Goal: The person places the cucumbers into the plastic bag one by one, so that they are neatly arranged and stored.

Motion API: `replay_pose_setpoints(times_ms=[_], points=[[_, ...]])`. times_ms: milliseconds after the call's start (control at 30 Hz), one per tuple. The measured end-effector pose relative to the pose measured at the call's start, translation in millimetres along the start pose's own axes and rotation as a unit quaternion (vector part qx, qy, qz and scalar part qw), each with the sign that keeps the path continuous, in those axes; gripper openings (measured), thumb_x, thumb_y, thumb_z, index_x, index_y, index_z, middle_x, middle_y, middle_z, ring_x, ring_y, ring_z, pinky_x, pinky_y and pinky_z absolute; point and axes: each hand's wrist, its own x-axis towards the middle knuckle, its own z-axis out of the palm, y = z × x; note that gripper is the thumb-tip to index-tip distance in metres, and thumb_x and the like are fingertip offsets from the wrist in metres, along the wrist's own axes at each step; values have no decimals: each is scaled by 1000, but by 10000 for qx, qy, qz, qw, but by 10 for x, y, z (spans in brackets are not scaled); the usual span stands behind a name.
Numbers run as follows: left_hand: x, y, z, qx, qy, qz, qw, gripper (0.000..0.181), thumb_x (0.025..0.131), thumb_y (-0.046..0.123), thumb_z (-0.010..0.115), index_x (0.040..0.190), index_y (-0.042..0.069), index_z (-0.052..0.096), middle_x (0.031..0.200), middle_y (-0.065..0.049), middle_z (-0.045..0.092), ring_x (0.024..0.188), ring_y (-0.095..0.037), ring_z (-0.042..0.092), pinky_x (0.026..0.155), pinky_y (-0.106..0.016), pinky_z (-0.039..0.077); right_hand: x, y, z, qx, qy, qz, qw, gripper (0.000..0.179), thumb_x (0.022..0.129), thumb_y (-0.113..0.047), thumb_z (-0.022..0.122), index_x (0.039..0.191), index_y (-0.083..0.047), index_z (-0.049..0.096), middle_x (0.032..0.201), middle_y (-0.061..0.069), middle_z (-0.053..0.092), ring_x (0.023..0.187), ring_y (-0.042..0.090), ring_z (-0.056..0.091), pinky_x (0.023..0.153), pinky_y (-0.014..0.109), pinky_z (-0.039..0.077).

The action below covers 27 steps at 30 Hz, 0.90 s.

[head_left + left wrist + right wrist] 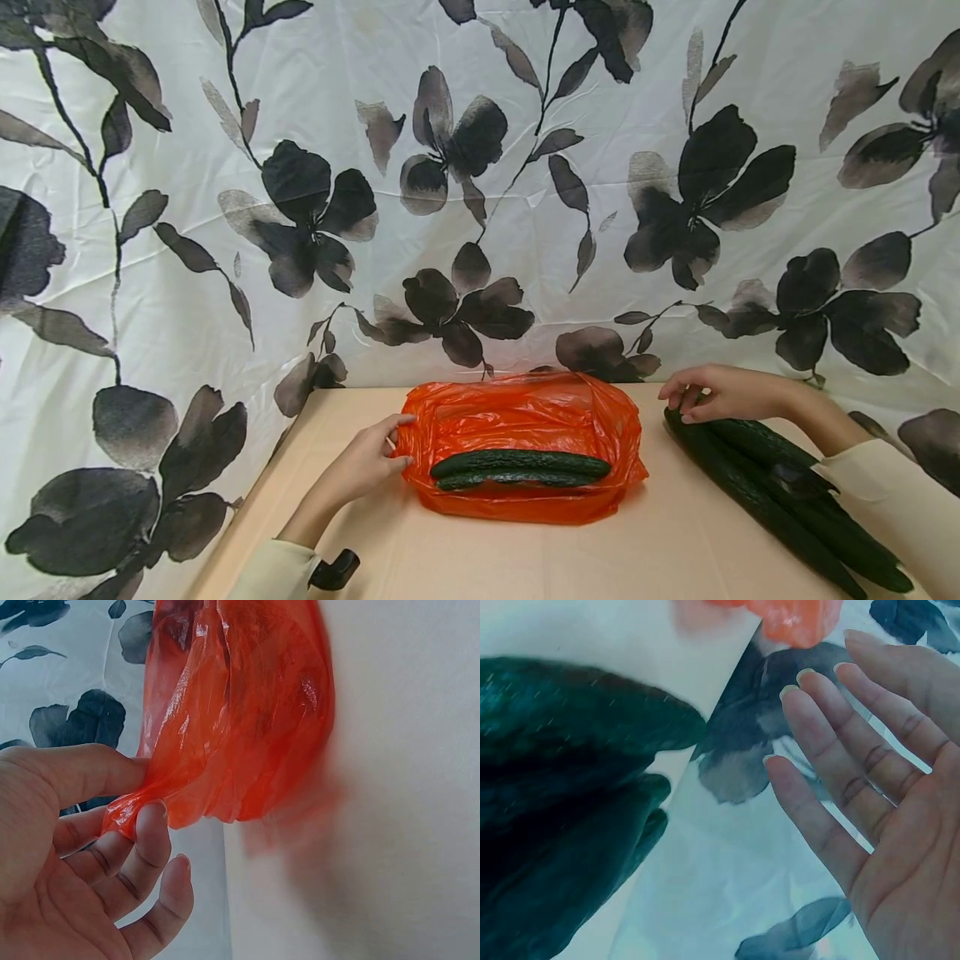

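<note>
A red plastic bag [517, 412] lies on the table with its mouth spread. Dark green cucumbers [521, 467] rest side by side within it. My left hand [367, 458] pinches the bag's left end; in the left wrist view the gathered plastic [127, 814] passes between thumb and fingers. Over the far ends of a pile of cucumbers [780, 492] on the right hovers my right hand [723, 393]. The right wrist view shows its fingers [817, 727] loosely extended, apart from the cucumbers [577, 712], with nothing in them.
A white sheet [570, 225] with dark flowers hangs behind and to the left of the pale table [525, 562]. A black strap device [335, 570] sits at the left cuff, another [802, 481] near the right cuff.
</note>
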Motion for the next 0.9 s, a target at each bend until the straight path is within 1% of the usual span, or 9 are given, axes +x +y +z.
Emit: replay_pose_setpoints(times_ms=[100, 233, 367, 467, 533, 600, 667, 900], points=[[-1, -2, -2, 4, 6, 5, 10000, 59, 83, -3, 77, 138, 0, 55, 91, -5, 59, 71, -20, 58, 61, -25, 48, -61, 85, -16, 112, -23, 52, 9999, 37, 96, -11, 68, 131, -2, 59, 118, 17, 61, 100, 22, 66, 83, 27, 56], [-4, -7, -3, 23, 13, 10, 10000, 59, 83, -3, 77, 138, 0, 55, 91, -5, 59, 71, -20, 58, 60, -25, 48, -151, 205, -30, 199, -40, 106, 9997, 42, 96, -11, 69, 134, 2, 57, 120, 18, 60, 101, 27, 66, 83, 26, 56], [-5, -8, -3, 26, 15, 4, 10000, 60, 83, -3, 77, 138, -1, 55, 91, -5, 59, 71, -20, 58, 60, -25, 48, -243, 291, -51, 114, -6, 176, 9998, 45, 95, -15, 70, 135, 2, 55, 121, 19, 59, 102, 21, 66, 83, 26, 56], [-6, -9, -4, 13, 17, -1, 10000, 59, 83, -3, 77, 138, -1, 55, 91, -6, 59, 71, -21, 58, 59, -25, 48, -304, 337, -71, 90, 2, 267, 9996, 45, 95, -15, 70, 133, 4, 54, 120, 19, 59, 102, 20, 66, 81, 26, 56], [-7, -13, -3, 13, 13, 1, 10000, 59, 83, -3, 77, 138, -1, 56, 91, -6, 59, 71, -21, 58, 59, -25, 48, -344, 382, -82, 126, -3, 304, 9995, 45, 95, -12, 70, 133, 5, 53, 120, 20, 58, 102, 21, 66, 81, 27, 57], [-8, -18, -1, 19, 14, -3, 10000, 59, 83, -2, 77, 138, 0, 56, 91, -5, 59, 71, -20, 58, 59, -25, 47, -389, 434, -90, 135, -2, 254, 9996, 45, 95, -9, 69, 133, 8, 52, 120, 21, 58, 102, 24, 66, 80, 27, 57], [-8, -21, 0, 18, 18, -7, 10000, 59, 83, -2, 77, 138, 0, 56, 91, -5, 59, 71, -20, 58, 59, -25, 48, -438, 485, -99, 107, 10, 188, 9998, 44, 95, -8, 69, 132, 8, 52, 120, 21, 57, 102, 23, 66, 79, 28, 57], [-7, -17, 3, 3, 24, -44, 10000, 59, 83, -3, 77, 137, 0, 56, 91, -5, 59, 71, -21, 58, 60, -25, 48, -596, 663, -128, 24, 82, 97, 9999, 48, 94, -6, 69, 134, 12, 49, 120, 22, 57, 101, 15, 66, 77, 27, 57]])
